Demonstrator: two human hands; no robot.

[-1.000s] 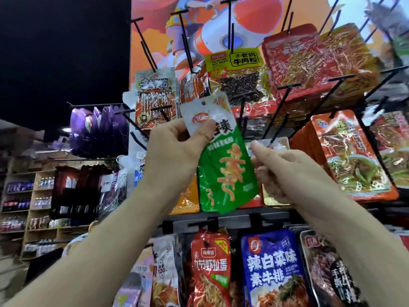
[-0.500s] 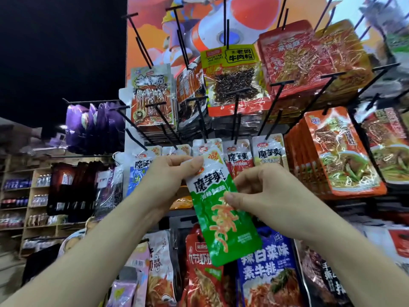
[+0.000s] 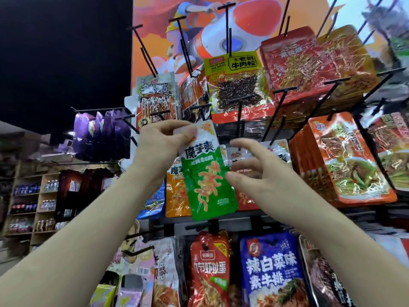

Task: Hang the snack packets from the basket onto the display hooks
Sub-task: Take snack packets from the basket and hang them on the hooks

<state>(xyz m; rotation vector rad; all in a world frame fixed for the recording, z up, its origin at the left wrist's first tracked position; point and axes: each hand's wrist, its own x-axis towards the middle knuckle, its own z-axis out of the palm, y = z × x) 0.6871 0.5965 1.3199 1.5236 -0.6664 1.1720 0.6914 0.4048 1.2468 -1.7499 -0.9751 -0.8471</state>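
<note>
We see the green snack packet (image 3: 207, 173) held up in front of the display rack, tilted a little with its white top leaning left and its green body hanging down to the right. Our left hand (image 3: 162, 142) has it by the white top edge, thumb and fingers closed in a pinch on that strip. Our right hand (image 3: 254, 171) is beside the packet's right edge, its fingers spread and loosely curled; the thumb tip sits at or just against the green side, and we cannot tell whether it truly presses there. The packet's top lies just below a black display hook (image 3: 200, 107) in the middle row, but whether its hole has met the hook's tip we cannot tell. Directly behind the packet hang more packets of the same kind, an orange packet (image 3: 177, 196) to the left and others with white tops half hidden behind the right hand. Above them hang a yellow-labelled packet of dark strips (image 3: 239, 85) and a large red packet (image 3: 292, 63). To the right hangs a stack of orange-edged packets (image 3: 345, 160). Below, on the lower row, a red packet (image 3: 210, 269) and a blue packet (image 3: 272, 271) hang side by side. Far left, purple packets (image 3: 99, 134) hang on a side rail, and store shelves (image 3: 28, 207) with bottles stand further back.
</note>
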